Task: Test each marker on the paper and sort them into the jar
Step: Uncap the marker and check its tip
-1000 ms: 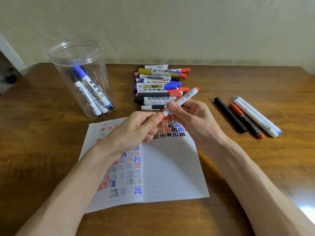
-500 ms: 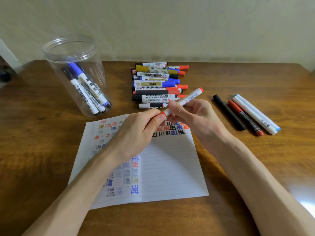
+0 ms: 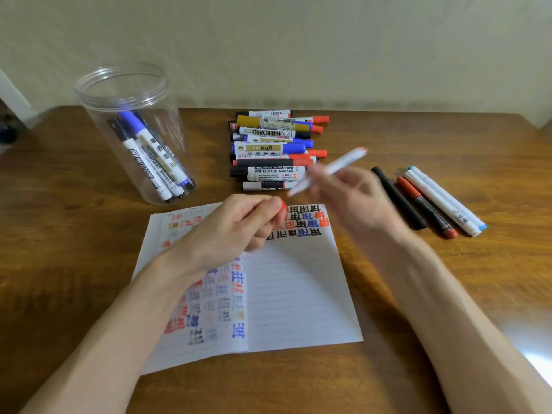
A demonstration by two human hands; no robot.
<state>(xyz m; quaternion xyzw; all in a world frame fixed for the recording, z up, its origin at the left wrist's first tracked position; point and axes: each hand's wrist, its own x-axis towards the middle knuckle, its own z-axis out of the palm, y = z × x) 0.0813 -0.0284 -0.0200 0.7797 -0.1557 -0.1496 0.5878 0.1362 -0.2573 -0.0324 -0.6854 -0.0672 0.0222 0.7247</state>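
My right hand (image 3: 346, 195) grips a white marker with a red end (image 3: 334, 167), blurred by motion, just above the top edge of the lined paper (image 3: 298, 294). My left hand (image 3: 239, 225) pinches the marker's red cap (image 3: 280, 204) between thumb and fingers, apart from the marker. The paper carries rows of red, blue and black test marks. A clear plastic jar (image 3: 131, 130) stands at the back left and holds several markers. A pile of markers (image 3: 274, 147) lies behind my hands.
Three markers lie side by side on the right: a black one (image 3: 400, 198), a red one (image 3: 427, 207) and a white one with blue ends (image 3: 445, 198). The wooden table (image 3: 74, 264) runs back to a pale wall.
The cap has come off the marker: my left hand stays with the red cap while my right hand has pulled the marker away to the right. The view has shifted slightly.
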